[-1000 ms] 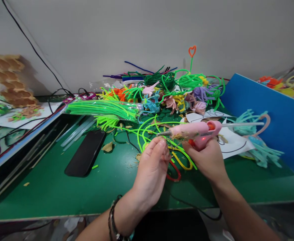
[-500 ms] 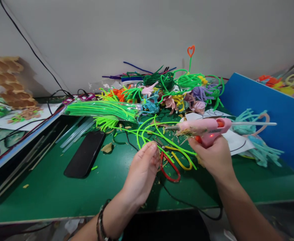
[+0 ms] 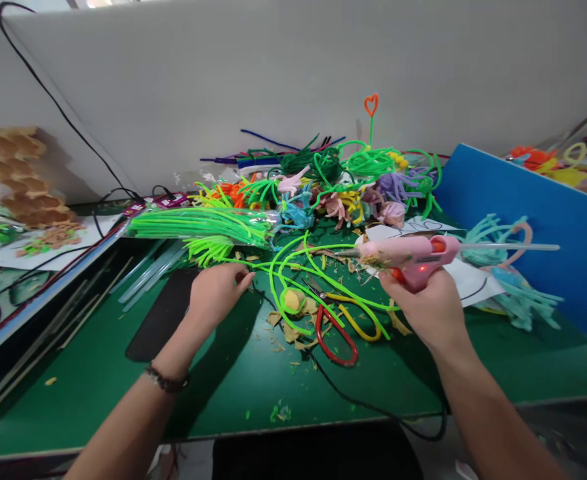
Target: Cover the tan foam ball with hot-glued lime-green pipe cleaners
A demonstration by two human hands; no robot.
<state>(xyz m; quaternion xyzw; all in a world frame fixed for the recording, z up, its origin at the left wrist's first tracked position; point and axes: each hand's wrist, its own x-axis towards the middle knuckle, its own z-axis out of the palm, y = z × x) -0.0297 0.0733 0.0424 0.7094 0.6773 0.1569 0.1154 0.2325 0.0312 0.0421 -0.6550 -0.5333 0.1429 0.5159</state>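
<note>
In my right hand [image 3: 426, 303] is a pink hot glue gun [image 3: 403, 257], a clear glue stick [image 3: 508, 247] jutting from its back and a red light lit on its handle. The nozzle points left over long bright green pipe cleaners [image 3: 318, 270]. My left hand [image 3: 218, 290] is over the black phone's [image 3: 161, 313] upper right side, fingers curled in near the green bundle's cut ends; what they hold, if anything, is hidden. Between the hands lie scissors with red and yellow handles [image 3: 337, 340] and a small yellowish ball [image 3: 292, 301] among tan scraps.
A bagged bundle of green pipe cleaners [image 3: 198, 225] and a heap of coloured ones [image 3: 343, 180] line the back. The blue board [image 3: 533, 233] leans at right. Clear glue sticks [image 3: 148, 277] and thin rods [image 3: 53, 333] lie left. A black cord [image 3: 353, 397] crosses the front edge.
My left hand has moved left from beside the scissors to the phone, uncovering the yellowish ball and the scraps. My right hand keeps the glue gun in nearly the same place.
</note>
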